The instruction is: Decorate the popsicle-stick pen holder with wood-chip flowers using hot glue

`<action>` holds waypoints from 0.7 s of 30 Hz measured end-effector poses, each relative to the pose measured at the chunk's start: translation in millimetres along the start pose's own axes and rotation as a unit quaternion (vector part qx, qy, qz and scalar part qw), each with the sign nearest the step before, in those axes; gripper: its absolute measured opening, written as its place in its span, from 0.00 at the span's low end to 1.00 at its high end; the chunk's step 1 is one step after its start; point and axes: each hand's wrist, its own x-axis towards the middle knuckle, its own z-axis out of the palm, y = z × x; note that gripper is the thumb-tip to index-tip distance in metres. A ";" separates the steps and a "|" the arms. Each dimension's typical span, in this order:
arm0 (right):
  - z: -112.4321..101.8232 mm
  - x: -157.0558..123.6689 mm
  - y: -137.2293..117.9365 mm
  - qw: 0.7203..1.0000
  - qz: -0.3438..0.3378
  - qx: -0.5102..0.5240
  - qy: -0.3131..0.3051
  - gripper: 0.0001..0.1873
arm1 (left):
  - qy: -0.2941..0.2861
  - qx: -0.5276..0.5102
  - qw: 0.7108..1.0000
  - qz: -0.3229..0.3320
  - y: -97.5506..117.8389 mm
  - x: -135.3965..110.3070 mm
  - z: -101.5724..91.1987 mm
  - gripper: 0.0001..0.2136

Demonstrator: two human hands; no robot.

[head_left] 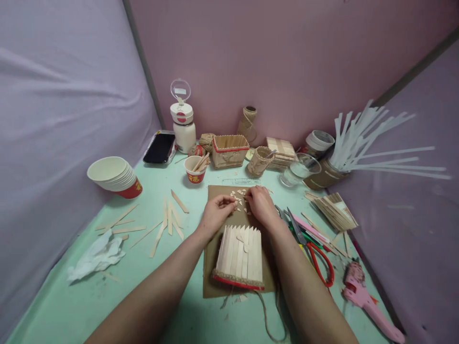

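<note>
Both hands rest on a brown cardboard sheet (214,260) in the middle of the pale green table (71,306). My left hand (215,212) has its fingers curled, fingertips pinched at small pale wood chips (239,196) scattered on the cardboard's far end. My right hand (261,204) is curled too, its fingertips down among the same chips. What either pinch holds is too small to name. Just near of the hands stands a box of upright ice-cream sticks (241,258) with red trim and twine along its base.
Loose sticks (168,222) and a crumpled tissue (96,255) lie left, stacked paper bowls (114,176) far left. Scissors (315,248), a pink glue gun (366,298) and a stick bundle (335,210) are right. Cups, a bottle (183,125), a phone (159,148) and a stick basket (229,150) line the back.
</note>
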 end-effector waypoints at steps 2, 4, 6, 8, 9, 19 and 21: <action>-2.7 -6.0 -3.0 0.999 0.007 0.041 0.010 0.07 | -0.002 0.000 1.000 0.001 0.3 -0.2 0.0 0.11; -3.6 -13.8 -5.3 0.995 0.016 0.092 0.020 0.07 | -0.003 0.000 1.000 0.003 0.7 -0.4 0.1 0.11; -2.3 -21.0 -5.9 0.988 0.024 0.148 0.024 0.07 | -0.002 -0.001 1.000 0.003 1.5 -0.5 0.3 0.11; -0.1 -26.0 -4.7 0.980 0.029 0.198 0.021 0.09 | -0.001 -0.002 1.000 0.001 2.8 -0.7 0.9 0.11; 0.9 -27.5 -3.8 0.975 0.031 0.220 0.016 0.10 | 0.000 -0.003 1.000 0.000 3.5 -1.0 1.2 0.11; 1.5 -29.0 -6.5 0.924 0.045 0.380 -0.006 0.09 | 0.001 -0.006 1.000 -0.005 7.0 -2.9 3.0 0.11; 4.5 -29.4 -8.2 0.903 0.074 0.423 -0.014 0.10 | -0.002 -0.001 1.000 -0.002 6.3 -2.7 2.4 0.11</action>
